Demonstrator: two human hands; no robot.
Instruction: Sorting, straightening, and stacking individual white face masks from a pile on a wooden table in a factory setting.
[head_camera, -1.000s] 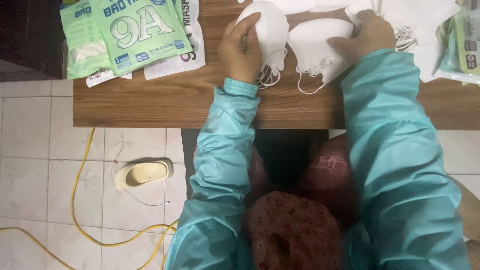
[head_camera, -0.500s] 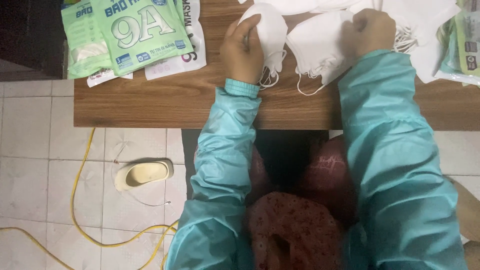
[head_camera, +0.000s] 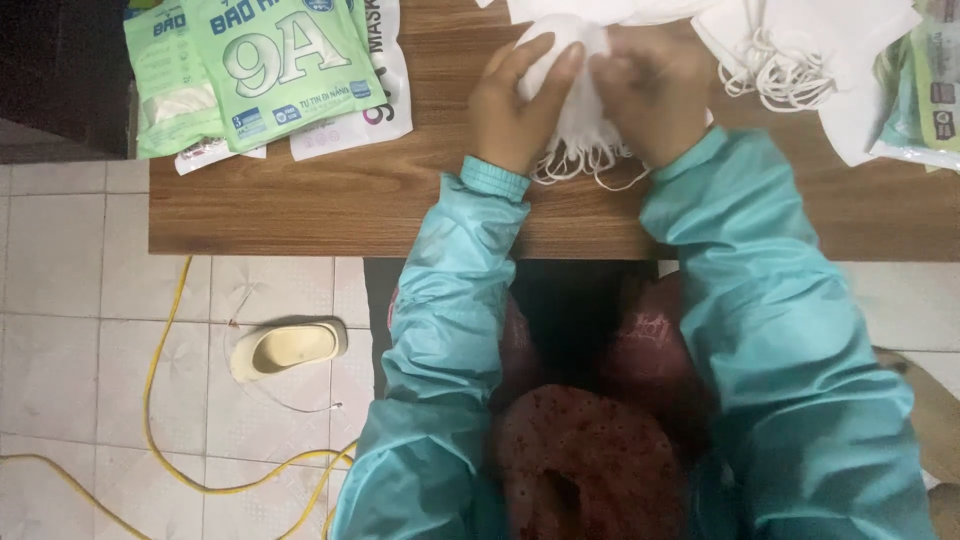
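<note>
Since half a second ago both hands have drawn together over one soft white mask stack (head_camera: 580, 110), its thin elastic loops spilling below onto the grained wooden table (head_camera: 330, 205); the left hand (head_camera: 515, 105) curls its fingers over the stack's left side, gripping it; the right hand (head_camera: 650, 95) pinches the right edge, knuckles up; glossy green flat packets (head_camera: 270, 65) lie well apart at left; loose white masks (head_camera: 810, 60) lie right.
</note>
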